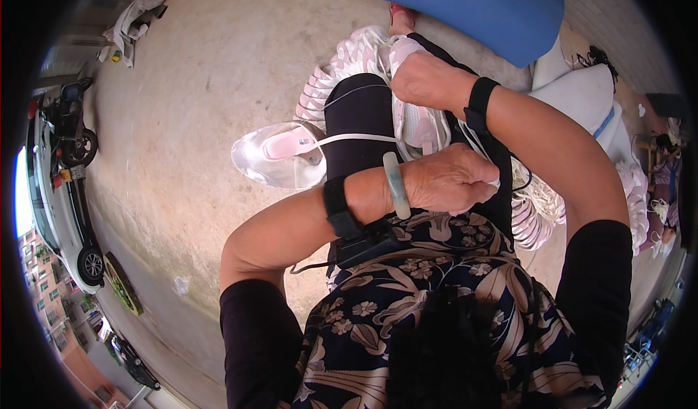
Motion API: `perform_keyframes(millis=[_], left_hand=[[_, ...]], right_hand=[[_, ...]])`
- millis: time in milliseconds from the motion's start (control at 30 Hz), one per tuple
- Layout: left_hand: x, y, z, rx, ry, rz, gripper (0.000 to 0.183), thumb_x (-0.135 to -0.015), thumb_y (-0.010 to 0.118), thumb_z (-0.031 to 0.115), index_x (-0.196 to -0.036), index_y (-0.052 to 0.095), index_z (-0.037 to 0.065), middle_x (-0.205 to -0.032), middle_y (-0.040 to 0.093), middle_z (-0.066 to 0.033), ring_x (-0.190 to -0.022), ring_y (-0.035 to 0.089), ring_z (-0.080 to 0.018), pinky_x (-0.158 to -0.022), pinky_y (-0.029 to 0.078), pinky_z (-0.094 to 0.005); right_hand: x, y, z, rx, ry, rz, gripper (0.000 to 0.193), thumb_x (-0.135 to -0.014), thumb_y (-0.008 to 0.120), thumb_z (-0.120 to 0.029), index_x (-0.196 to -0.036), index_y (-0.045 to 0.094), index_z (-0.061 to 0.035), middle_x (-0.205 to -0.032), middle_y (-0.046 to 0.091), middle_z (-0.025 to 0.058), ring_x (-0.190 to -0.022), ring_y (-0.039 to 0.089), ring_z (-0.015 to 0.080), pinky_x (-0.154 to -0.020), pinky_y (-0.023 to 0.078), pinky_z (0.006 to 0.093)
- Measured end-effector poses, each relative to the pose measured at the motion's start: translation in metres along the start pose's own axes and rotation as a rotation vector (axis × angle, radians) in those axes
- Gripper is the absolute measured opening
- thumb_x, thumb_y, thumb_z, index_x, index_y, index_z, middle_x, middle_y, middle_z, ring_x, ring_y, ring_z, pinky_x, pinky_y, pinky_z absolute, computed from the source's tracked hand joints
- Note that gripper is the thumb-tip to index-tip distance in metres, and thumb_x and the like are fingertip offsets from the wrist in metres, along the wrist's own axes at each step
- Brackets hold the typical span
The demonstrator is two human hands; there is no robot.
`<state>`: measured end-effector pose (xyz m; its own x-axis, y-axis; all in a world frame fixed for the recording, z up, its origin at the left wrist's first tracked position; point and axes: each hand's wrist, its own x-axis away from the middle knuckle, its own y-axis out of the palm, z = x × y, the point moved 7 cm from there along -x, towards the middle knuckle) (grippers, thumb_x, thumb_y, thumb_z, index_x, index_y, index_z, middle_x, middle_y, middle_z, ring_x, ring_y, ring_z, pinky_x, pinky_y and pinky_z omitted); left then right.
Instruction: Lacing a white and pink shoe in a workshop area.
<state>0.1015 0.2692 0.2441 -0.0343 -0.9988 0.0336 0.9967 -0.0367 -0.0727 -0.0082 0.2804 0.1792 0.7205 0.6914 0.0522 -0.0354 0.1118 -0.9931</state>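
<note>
A white-and-pink shoe upper (420, 127) lies over my dark-trousered lap, its lacing side between my two hands. My right hand (427, 79) is closed at its far end, with the fingertips mostly hidden. Nearer my body, my left hand (456, 179), with a pale green bangle at the wrist, pinches a white shoelace (472, 141); only a small white bit shows at the fingertips. Another upper (280, 154), white with a pink tongue, hangs at the left of my knee, a white lace running from it across my leg. A row of strung uppers (342, 63) curves around the knee.
More bundled uppers (534, 220) lie at my right, with white sacks (574, 93) beyond. A blue rolled sheet (472, 9) is at the far right, near another person's foot (401, 20). Concrete floor spreads left towards a motorbike (73, 125) and a white car (58, 213).
</note>
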Motion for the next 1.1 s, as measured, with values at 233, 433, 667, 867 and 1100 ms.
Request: perform_keyframes(millis=[233,433,667,867,1100], left_hand=[[0.005,-0.014,0.009,-0.076,0.136,0.121,0.018,-0.087,0.047,0.007,-0.070,0.047,0.000,-0.051,0.047,-0.0039,-0.047,0.048,-0.0110,-0.047,0.039,-0.0265],[0.004,-0.007,0.010,-0.049,0.162,0.114,0.015,-0.085,0.051,0.005,-0.072,0.049,-0.001,-0.053,0.047,-0.0053,-0.048,0.048,-0.0118,-0.047,0.039,-0.0276],[0.001,0.006,-0.008,-0.030,0.052,0.000,0.014,-0.084,0.051,0.003,-0.071,0.050,-0.001,-0.050,0.047,-0.0045,-0.046,0.048,-0.0117,-0.046,0.039,-0.0272],[-0.011,0.012,-0.010,-0.057,0.040,-0.009,0.016,-0.084,0.050,0.004,-0.069,0.048,0.000,-0.050,0.047,-0.0042,-0.045,0.049,-0.0117,-0.045,0.039,-0.0275],[-0.012,0.012,-0.010,-0.105,0.022,0.006,0.016,-0.084,0.050,0.003,-0.068,0.047,0.000,-0.050,0.047,-0.0056,-0.045,0.050,-0.0135,-0.045,0.039,-0.0277]], right_hand=[[0.026,0.021,0.101,-0.608,1.006,0.347,0.022,-0.075,0.047,-0.016,-0.083,0.062,-0.0040,-0.084,0.062,0.0185,-0.085,0.059,0.0351,-0.072,0.047,0.0440],[0.046,0.018,0.088,-0.803,0.781,0.612,0.020,-0.071,0.057,-0.021,-0.080,0.063,-0.0039,-0.071,0.060,0.0181,-0.070,0.058,0.0329,-0.064,0.045,0.0376],[0.080,0.030,0.051,-0.669,0.908,0.248,0.015,-0.066,0.058,-0.018,-0.074,0.062,-0.0059,-0.070,0.060,0.0168,-0.071,0.059,0.0344,-0.064,0.048,0.0417],[0.060,0.027,0.029,-0.406,0.646,0.149,0.011,-0.069,0.056,-0.016,-0.072,0.059,-0.0063,-0.068,0.060,0.0149,-0.069,0.060,0.0319,-0.061,0.047,0.0423],[0.100,0.062,0.054,-0.773,1.103,0.251,0.017,-0.070,0.051,-0.018,-0.070,0.061,-0.0044,-0.072,0.061,0.0167,-0.072,0.060,0.0346,-0.064,0.048,0.0428]])
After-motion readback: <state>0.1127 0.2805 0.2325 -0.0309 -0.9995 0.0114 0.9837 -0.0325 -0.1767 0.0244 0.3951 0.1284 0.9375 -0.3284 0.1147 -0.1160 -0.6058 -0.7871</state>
